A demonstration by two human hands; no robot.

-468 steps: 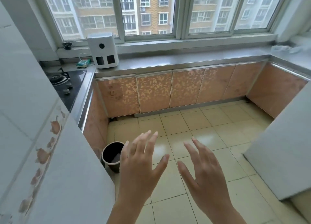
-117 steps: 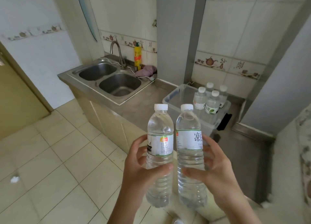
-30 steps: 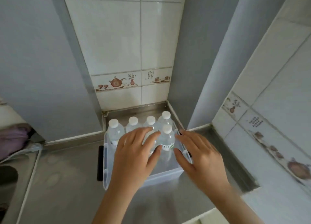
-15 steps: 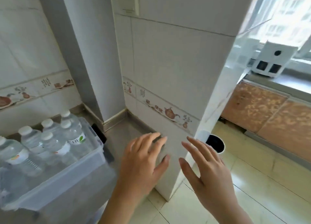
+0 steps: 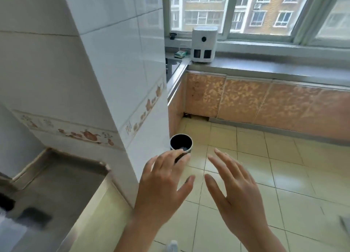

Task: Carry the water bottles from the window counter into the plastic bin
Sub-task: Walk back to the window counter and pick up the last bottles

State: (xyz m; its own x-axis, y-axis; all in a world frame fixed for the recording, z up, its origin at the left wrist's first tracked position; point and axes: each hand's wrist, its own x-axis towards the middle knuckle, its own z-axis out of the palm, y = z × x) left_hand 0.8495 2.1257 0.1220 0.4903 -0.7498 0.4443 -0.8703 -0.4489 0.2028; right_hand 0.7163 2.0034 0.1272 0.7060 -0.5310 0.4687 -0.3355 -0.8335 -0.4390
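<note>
We held both hands out in front, palms down, over the tiled floor (image 5: 246, 147). Left hand (image 5: 162, 183) was spread wide w/ nothing in it, fingertips overlapping a small dark bin (image 5: 181, 144) that stood on the floor at the foot of the white tiled pillar (image 5: 117, 72). Right hand (image 5: 236, 191) was likewise spread wide & empty, just beside the left, the two apart. The window counter (image 5: 265, 67) ran along the far wall under the window (image 5: 246, 9); no water bottles showed on the stretch in view. On its left end stood a white appliance (image 5: 203, 43), w/ a small green packet (image 5: 180, 54) just beside it. Orange patterned cabinet doors (image 5: 246, 102) sat below the counter. At bottom left a steel countertop (image 5: 62, 178) butted against the pillar. The plastic bin & bottles were out of view.
</note>
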